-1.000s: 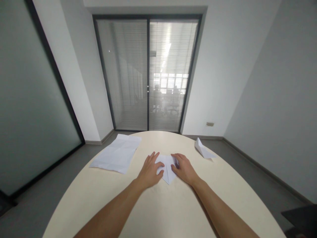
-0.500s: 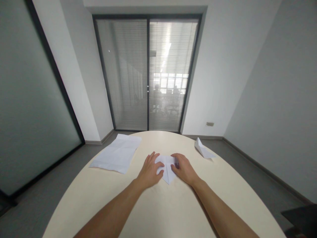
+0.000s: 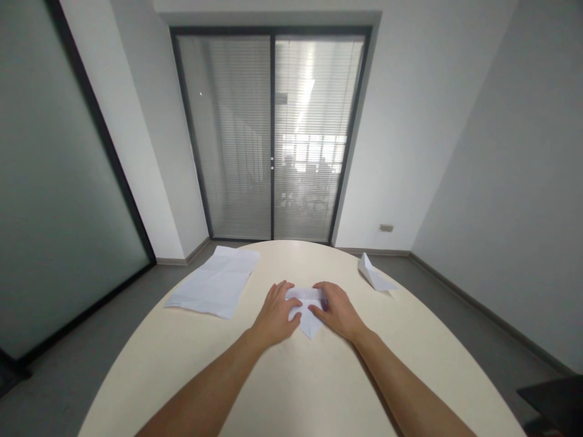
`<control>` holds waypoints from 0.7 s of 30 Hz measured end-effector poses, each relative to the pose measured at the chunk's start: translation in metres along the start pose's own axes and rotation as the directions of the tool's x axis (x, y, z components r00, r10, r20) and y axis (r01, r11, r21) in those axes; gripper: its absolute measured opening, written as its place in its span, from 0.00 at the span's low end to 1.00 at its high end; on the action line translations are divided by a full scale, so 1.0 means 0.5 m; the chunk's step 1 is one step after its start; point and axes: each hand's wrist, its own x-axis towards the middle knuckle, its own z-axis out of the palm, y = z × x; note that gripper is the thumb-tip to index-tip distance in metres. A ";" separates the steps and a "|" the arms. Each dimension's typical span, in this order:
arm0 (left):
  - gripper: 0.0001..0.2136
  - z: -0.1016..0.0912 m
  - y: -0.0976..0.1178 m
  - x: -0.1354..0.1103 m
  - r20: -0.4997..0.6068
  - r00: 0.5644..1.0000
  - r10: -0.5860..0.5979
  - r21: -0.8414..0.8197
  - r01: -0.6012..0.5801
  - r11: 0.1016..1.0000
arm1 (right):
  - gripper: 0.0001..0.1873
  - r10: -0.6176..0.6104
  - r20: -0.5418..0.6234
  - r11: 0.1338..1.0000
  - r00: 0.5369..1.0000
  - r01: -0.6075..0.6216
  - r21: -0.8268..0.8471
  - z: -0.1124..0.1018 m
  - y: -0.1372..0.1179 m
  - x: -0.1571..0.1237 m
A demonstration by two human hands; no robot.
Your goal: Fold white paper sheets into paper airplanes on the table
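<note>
A small folded white paper (image 3: 308,317), pointed toward me, lies in the middle of the round cream table (image 3: 291,388). My left hand (image 3: 276,314) rests flat on the paper's left half, fingers spread, thumb across the paper. My right hand (image 3: 336,310) presses on the right half, its fingers bent over the top edge and its thumb reaching in toward the centre crease.
A creased flat white sheet (image 3: 215,281) lies at the table's far left. A finished folded paper plane (image 3: 374,274) sits at the far right edge. Glass sliding doors with blinds (image 3: 272,136) stand beyond the table. A dark object (image 3: 553,397) shows at the lower right corner.
My right hand has slid a little leftward over the paper, its thumb now nearer the centre fold. The left hand has stayed in place.
</note>
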 end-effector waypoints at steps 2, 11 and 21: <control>0.10 -0.002 0.001 0.001 -0.014 1.000 0.011 -0.008 -0.011 1.000 | 0.20 -0.020 -0.005 1.000 1.000 0.020 -0.008 -0.001 -0.002 0.001; 0.16 -0.006 0.005 0.003 -0.036 0.998 0.042 -0.010 -0.043 0.999 | 0.12 -0.098 0.033 0.994 0.995 0.099 -0.033 -0.007 -0.015 0.005; 0.22 -0.013 0.014 0.006 0.003 1.000 0.020 0.004 -0.020 1.000 | 0.10 -0.095 0.083 0.995 0.992 0.096 -0.008 -0.015 -0.026 0.004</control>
